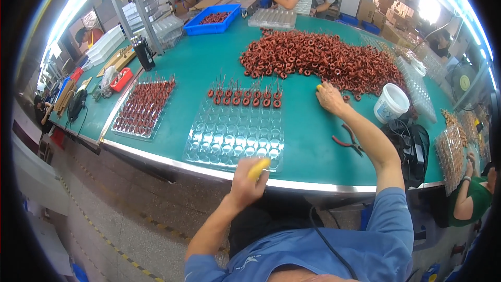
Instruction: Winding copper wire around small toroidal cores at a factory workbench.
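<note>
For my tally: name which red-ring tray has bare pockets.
The tray by the left hand: only its far rows hold rings; the tray farther left looks full.

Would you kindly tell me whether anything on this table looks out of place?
Only the heap of red rings stands out: it lies loose on the tabletop, as if spilled, while the clear tray holds rings in rows.

Left fingers (259, 169) curl near a clear tray (222, 149), right fingers (324, 91) near red rings (313, 57)
</note>
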{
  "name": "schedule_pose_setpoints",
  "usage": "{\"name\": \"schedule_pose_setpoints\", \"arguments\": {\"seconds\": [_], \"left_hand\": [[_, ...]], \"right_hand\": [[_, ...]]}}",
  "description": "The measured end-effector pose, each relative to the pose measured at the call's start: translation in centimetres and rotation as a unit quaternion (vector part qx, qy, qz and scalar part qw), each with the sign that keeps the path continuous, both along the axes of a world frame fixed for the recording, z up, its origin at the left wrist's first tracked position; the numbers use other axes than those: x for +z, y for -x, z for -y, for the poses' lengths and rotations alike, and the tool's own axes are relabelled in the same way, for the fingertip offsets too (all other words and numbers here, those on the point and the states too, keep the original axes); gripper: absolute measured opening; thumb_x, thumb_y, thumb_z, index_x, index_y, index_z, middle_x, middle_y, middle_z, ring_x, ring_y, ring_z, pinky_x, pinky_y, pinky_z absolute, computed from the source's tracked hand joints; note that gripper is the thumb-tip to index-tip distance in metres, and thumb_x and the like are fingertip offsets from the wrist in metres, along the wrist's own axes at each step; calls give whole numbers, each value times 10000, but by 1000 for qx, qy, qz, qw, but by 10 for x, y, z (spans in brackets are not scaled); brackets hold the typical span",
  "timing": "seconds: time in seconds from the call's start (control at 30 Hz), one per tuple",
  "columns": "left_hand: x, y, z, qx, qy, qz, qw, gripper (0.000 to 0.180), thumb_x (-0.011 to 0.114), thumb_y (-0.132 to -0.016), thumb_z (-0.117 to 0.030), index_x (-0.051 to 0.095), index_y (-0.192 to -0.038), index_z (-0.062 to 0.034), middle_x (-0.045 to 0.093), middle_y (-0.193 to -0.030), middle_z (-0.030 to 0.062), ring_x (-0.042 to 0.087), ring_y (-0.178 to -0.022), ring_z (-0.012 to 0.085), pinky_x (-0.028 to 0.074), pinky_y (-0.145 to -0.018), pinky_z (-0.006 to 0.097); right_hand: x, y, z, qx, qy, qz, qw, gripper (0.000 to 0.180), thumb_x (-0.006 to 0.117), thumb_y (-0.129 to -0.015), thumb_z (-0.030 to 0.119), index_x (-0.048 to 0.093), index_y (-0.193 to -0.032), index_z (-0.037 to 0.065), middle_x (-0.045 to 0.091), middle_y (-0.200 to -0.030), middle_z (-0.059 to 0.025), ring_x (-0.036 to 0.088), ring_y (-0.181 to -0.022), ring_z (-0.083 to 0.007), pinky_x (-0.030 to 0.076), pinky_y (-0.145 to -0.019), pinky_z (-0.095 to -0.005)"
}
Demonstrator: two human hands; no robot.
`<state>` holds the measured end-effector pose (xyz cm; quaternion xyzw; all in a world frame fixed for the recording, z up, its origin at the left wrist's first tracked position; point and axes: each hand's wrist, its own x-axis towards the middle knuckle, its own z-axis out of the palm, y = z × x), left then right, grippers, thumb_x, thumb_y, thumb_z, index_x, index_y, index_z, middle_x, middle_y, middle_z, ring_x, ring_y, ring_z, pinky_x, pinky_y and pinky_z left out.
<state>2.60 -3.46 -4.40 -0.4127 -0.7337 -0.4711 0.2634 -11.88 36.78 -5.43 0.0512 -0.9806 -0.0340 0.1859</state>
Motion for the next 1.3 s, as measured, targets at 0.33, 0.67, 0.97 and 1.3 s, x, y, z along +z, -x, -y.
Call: {"name": "schedule_pose_setpoints", "arguments": {"seconds": [0.33,0.67,0.97,1.3], "left_hand": [[-56,-78,33,-65,442,78,891,268,638,-844,-283,679,-957,-44,604,-996,132,572,-992,288,378,-938,469],[-23,-86,63,-125,530,43,837,241,655,-808,-310,688,-813,-71,566,-863,91,546,-886,257,384,-811,408],[-4,-90,64,-85,414,219,880,288,672,-830,-255,672,-1020,-39,626,-1092,134,564,-1073,283,365,-984,424],[28,-74,72,-65,294,392,869,311,660,-860,-262,661,-1065,-28,644,-1012,146,623,-926,307,502,-836,363]], "right_hand": [[3,-11,-19,-9,-14,-44,999,157,537,-858,121,572,-928,-16,528,-997,-173,530,-959,-337,495,-800,-431],[14,-23,-30,-55,-67,-45,995,169,522,-867,95,575,-987,-12,500,-1079,-168,518,-1015,-330,472,-815,-471],[17,-21,-41,-40,-79,37,995,162,487,-913,117,539,-1005,-6,521,-1051,-180,596,-918,-340,529,-753,-422],[21,-17,-44,-65,-27,29,997,208,491,-931,155,559,-1019,-21,549,-987,-222,618,-864,-361,531,-710,-443]]}}
